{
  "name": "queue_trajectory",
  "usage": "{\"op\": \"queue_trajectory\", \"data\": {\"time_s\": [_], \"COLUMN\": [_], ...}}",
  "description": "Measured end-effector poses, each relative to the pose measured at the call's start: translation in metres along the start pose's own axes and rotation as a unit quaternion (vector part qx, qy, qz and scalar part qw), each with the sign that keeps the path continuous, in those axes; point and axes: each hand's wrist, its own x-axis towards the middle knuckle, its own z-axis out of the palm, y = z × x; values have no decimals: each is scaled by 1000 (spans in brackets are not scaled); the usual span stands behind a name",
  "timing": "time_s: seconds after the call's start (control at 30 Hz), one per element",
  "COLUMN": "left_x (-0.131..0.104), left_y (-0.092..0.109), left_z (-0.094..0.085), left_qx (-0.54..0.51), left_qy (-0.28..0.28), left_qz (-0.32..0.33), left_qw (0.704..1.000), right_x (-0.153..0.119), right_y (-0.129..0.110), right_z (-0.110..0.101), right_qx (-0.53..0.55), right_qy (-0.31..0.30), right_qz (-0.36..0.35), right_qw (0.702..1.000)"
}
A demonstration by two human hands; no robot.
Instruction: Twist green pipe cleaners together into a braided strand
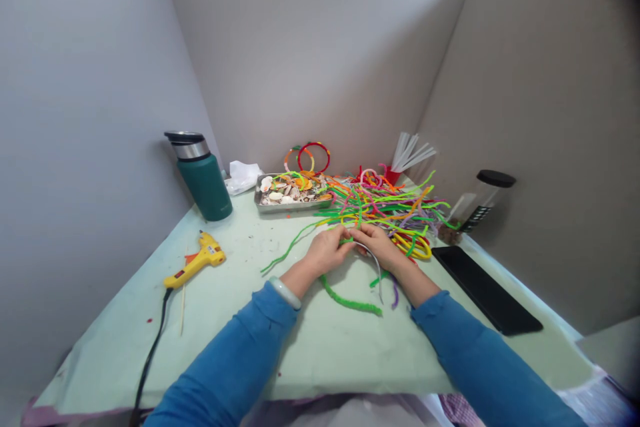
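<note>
My left hand [327, 251] is closed in a pinch, with fuzzy green pipe cleaner at its fingertips. My right hand [379, 244] meets it fingertip to fingertip, also pinching. A thin grey curved strip [375, 263] comes out from between the hands and bends down toward me below the right hand. A thick green pipe cleaner [353, 305] trails on the table beneath the left wrist. Under the right wrist show short ends of a purple pipe cleaner [395, 295] and a green one. The fingers hide exactly where the green pipe cleaner and the strip meet.
Beyond my hands lies a heap of coloured pipe cleaners [400, 203]. A metal tray [295, 207] holds shells, with wrapped hoops [329, 161] behind. Left are a green bottle [204, 187] and a corded yellow glue gun [196, 265]; right, a black phone-like slab [485, 290] and a clear bottle [483, 203].
</note>
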Motion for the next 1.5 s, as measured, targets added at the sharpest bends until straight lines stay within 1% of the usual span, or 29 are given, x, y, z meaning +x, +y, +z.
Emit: {"op": "queue_trajectory", "data": {"time_s": [0.27, 0.4, 0.57, 0.8, 1.3, 1.5], "left_x": [0, -1, -1, -1, 0, -1], "left_y": [2, 4, 7, 8, 7, 8], "left_z": [-2, -4, -7, -8, -7, -8], "left_qx": [-8, -7, -1, -2, 3, 3], "left_qy": [10, 13, 8, 12, 11, 7], "left_qz": [-13, -2, 18, 33, 23, 19], "left_qw": [1000, 1000, 1000, 999, 1000, 1000], "right_x": [1, 0, 0, 2, 3, 2], "right_y": [3, 4, 2, 5, 8, 5], "right_z": [0, 0, 0, -1, -3, -2], "right_qx": [1, -9, -15, -10, -36, -41], "right_qy": [5, 9, 0, -5, -13, -16], "right_qz": [5, 2, 3, -2, -9, -13], "right_qw": [1000, 1000, 1000, 1000, 999, 999]}}
